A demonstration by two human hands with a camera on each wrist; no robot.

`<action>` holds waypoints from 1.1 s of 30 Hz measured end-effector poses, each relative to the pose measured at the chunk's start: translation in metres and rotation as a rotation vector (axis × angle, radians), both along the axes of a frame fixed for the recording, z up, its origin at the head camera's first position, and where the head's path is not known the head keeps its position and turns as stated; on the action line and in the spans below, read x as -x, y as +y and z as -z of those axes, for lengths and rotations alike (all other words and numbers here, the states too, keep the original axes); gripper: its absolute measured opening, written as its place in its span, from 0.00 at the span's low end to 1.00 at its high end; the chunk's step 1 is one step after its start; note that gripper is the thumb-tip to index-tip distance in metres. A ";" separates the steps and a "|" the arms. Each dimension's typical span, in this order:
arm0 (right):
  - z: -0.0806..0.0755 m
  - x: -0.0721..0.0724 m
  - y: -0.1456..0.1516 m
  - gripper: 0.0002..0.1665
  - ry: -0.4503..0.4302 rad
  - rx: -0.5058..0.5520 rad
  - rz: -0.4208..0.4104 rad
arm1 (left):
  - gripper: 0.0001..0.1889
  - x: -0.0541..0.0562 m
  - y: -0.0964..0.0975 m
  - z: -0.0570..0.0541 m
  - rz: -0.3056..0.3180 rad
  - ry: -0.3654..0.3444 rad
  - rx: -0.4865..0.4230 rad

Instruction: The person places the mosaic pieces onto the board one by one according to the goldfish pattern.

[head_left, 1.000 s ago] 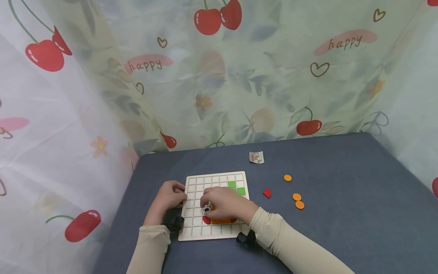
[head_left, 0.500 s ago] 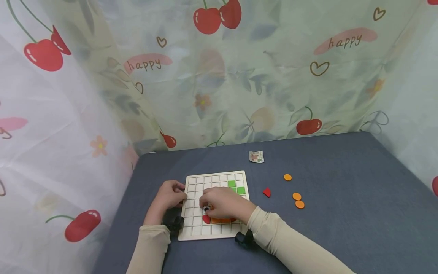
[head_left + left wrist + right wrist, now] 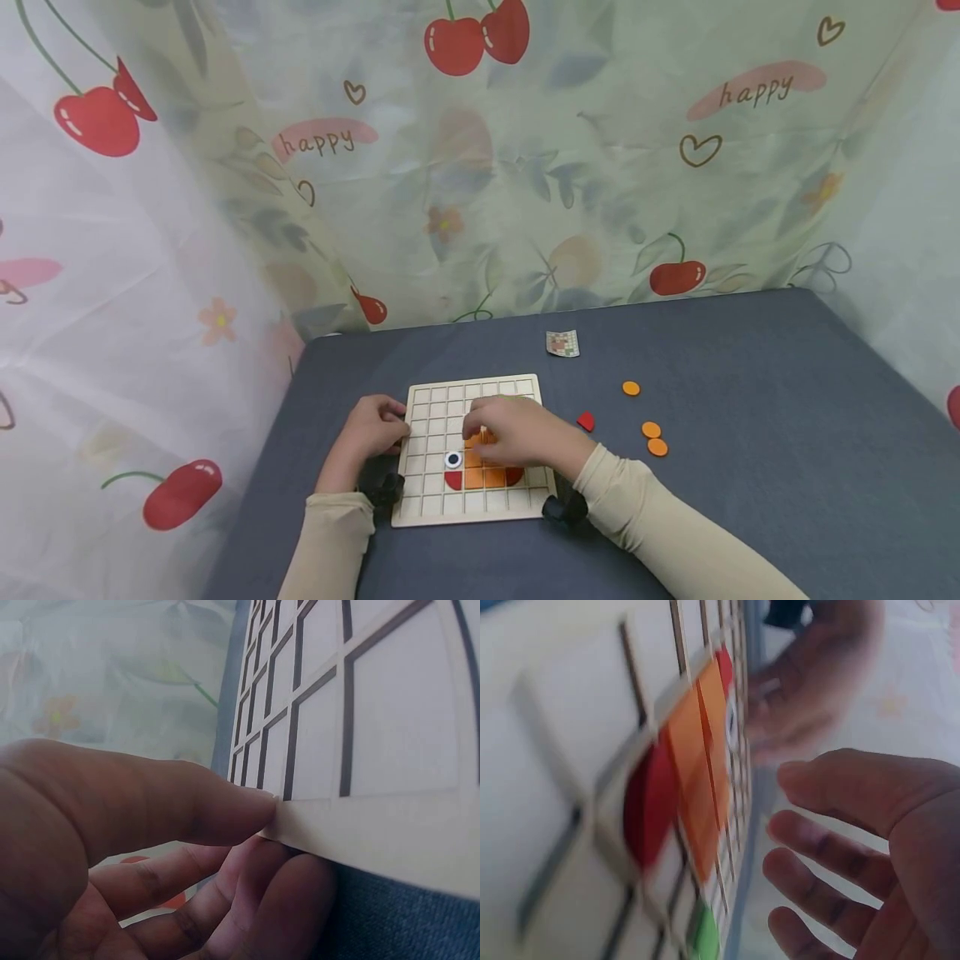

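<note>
Pinching the board (image 3: 432, 504), the left hand (image 3: 373, 427) shows tucked fingertips (image 3: 296, 892) only in its wrist view; right hand (image 3: 517, 431) loose.

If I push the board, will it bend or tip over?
The board probably won't bend: its edges look straight and stiff. It looks low and wide, so it should slide rather than tip. The cloth under it looks rough and woven, which might make it drag a little.
</note>
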State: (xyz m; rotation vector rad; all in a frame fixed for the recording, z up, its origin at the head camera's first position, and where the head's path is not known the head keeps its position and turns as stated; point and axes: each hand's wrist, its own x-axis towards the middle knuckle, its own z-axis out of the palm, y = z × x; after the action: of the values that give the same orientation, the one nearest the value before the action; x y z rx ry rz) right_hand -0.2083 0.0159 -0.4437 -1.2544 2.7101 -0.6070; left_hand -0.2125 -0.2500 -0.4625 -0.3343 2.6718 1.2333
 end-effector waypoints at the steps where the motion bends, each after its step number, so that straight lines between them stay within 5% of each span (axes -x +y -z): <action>1: -0.002 0.002 0.008 0.09 -0.009 0.010 0.012 | 0.18 0.000 0.000 0.000 -0.003 -0.002 0.000; 9: -0.013 0.003 0.085 0.08 -0.049 0.077 0.066 | 0.18 0.001 0.001 -0.001 -0.013 0.000 -0.001; 17: 0.006 -0.018 0.140 0.09 -0.170 0.059 0.063 | 0.18 -0.003 0.001 -0.004 0.006 0.000 0.003; 33: 0.018 -0.050 0.181 0.17 -0.316 0.151 -0.048 | 0.18 0.000 0.000 0.002 -0.004 0.006 0.001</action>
State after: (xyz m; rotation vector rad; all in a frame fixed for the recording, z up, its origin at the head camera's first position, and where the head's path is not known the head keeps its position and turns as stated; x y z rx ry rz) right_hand -0.1586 0.1966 -0.4620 -1.1380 2.4064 -0.9320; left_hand -0.2125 -0.2504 -0.4649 -0.3366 2.6784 1.2367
